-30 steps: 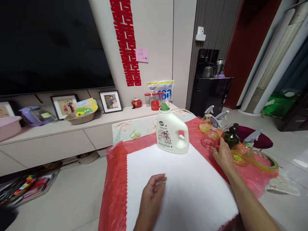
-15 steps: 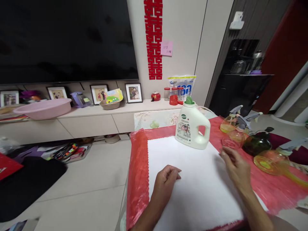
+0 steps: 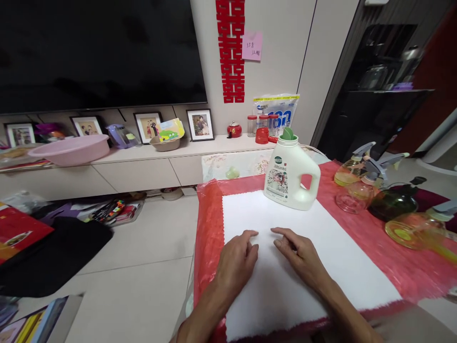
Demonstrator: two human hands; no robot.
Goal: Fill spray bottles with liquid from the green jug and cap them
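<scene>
Side by side over a white cloth [image 3: 278, 305], my left hand [image 3: 238, 257] and my right hand [image 3: 300, 252] face each other with a gap between them. Neither holds anything; each has its index finger and thumb apart, the other fingers curled. Beyond them a pale green detergent jug [image 3: 291, 176] stands upright at the cloth's far edge, a green cap piece tilted in its mouth. The white cloth lies flat on a red plastic sheet [image 3: 207, 228] covering the table.
Several spray bottles, among them a pink one [image 3: 355, 195] and a yellow one [image 3: 410, 231], stand at the right by a dark green bottle [image 3: 392, 202]. Behind is a low cabinet [image 3: 135, 174] with a pink basin [image 3: 71, 148], framed photos and jars.
My right hand has moved left from near the spray bottles to over the white cloth, closer to my left hand. The view has tilted down slightly.
</scene>
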